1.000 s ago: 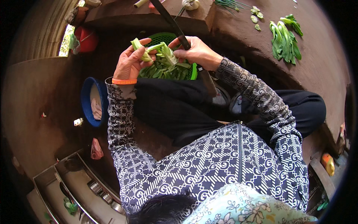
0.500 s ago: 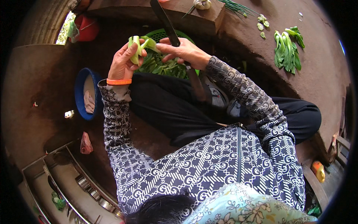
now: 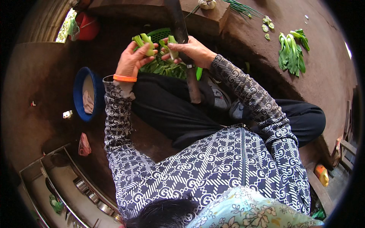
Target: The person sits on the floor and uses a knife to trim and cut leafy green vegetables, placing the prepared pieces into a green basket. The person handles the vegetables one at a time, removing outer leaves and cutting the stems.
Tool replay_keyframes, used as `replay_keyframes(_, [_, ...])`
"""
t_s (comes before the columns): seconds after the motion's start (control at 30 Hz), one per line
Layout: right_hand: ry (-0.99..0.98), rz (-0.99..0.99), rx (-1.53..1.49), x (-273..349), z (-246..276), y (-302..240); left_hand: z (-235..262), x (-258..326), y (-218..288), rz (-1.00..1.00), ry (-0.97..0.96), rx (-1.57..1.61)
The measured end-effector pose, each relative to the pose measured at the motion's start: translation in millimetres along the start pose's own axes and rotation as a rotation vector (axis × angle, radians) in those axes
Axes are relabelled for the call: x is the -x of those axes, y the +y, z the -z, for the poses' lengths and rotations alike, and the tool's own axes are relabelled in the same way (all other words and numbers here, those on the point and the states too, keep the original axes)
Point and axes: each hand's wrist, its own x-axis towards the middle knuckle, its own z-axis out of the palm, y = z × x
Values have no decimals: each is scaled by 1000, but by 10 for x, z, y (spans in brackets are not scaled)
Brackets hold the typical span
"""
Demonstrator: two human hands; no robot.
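Over a green plastic basket (image 3: 160, 34), my left hand (image 3: 130, 62) is closed on a pale green bok choy base (image 3: 144, 45). Across from it, my right hand (image 3: 199, 54) has a detached bok choy stalk (image 3: 173, 46) between thumb and fingers. A long dark-bladed knife (image 3: 177, 22) is also lodged in my right hand, its blade pointing away and its handle hanging toward my lap. A small gap separates the two pieces of bok choy. Cut green leaves (image 3: 161, 68) lie in the basket below, partly covered by my hands and legs.
Whole bok choy (image 3: 291, 55) lies on the brown ledge at right, near small trimmed ends (image 3: 266, 24), spring onions (image 3: 241, 7) and a garlic bulb (image 3: 207, 4). At left are a blue basin (image 3: 78, 95), a red bucket (image 3: 88, 28) and a metal rack (image 3: 45, 167).
My hands have moved apart. One stalk has come away from the bok choy in my left hand and is now in my right. The knife has swung more upright.
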Motion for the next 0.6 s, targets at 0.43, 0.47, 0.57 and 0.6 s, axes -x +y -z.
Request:
replay_keyframes(0.43, [135, 44, 650, -57, 29, -78, 35, -57, 0, 9, 240, 45])
replay_keyframes(0.47, [198, -39, 813, -39, 54, -62, 27, -53, 5, -11, 153, 118])
replay_keyframes(0.57, [211, 86, 703, -6, 41, 16, -10, -47, -10, -36, 53, 217])
replay_keyframes(0.6, [230, 37, 692, -8, 21, 31, -15, -49, -16, -43, 28, 196])
